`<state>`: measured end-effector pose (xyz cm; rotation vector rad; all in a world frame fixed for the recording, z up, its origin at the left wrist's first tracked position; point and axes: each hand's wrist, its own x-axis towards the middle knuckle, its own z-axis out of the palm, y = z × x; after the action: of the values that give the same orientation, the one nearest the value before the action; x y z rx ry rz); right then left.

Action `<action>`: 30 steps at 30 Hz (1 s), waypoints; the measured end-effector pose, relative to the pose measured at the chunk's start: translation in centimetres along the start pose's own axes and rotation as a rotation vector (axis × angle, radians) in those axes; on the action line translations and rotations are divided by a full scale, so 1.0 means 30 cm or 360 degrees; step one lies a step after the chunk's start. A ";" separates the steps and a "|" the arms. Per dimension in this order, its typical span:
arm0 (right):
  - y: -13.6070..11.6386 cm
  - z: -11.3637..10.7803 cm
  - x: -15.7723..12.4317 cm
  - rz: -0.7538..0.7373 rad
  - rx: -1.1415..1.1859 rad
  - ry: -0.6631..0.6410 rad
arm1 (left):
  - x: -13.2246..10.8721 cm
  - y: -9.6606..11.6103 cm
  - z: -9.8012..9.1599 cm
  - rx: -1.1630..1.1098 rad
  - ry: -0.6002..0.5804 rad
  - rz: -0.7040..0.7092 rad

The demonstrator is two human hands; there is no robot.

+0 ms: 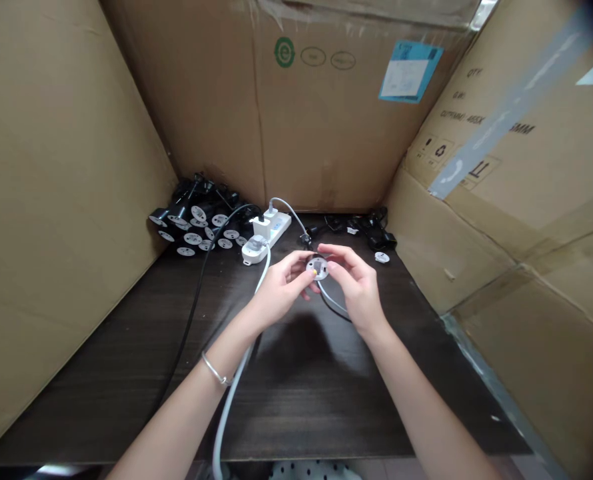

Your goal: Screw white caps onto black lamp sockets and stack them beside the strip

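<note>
Between both hands, above the dark table, is a small black device with a round white end face [318, 269]. My left hand [287, 280] grips it from the left, with the thumb on the face near a small yellow spot. From the right, my right hand [354, 283] holds its rim between thumb and fingers. The device's body is mostly hidden behind the face and my fingers. A thin white cable and a black cable pass just below and behind the hands.
A white power strip [280, 230] with plugs and cables lies behind. Several black devices with round white ends [192, 238] are heaped at the back left. More black items [376, 230] and a loose white disc [382, 257] lie back right. Cardboard walls [321, 133] enclose the table.
</note>
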<state>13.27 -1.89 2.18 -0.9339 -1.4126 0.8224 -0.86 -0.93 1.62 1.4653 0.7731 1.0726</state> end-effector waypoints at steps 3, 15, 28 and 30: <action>0.002 -0.001 0.005 0.0117 0.0050 -0.0024 | 0.001 -0.001 -0.007 -0.0039 0.0027 0.0015; 0.020 -0.002 0.010 0.0114 0.0082 -0.0116 | 0.008 -0.018 -0.007 0.0000 0.0115 0.0018; 0.058 0.016 0.014 0.0009 0.0173 -0.0093 | 0.008 -0.045 -0.009 0.0284 0.0184 0.0108; 0.062 0.021 0.012 -0.0036 0.0197 -0.0088 | 0.008 -0.034 -0.014 0.0327 0.0178 0.0151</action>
<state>12.79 -0.73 0.63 -0.8049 -1.4006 0.9140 -1.07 -0.36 0.66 1.6391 0.9223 1.1825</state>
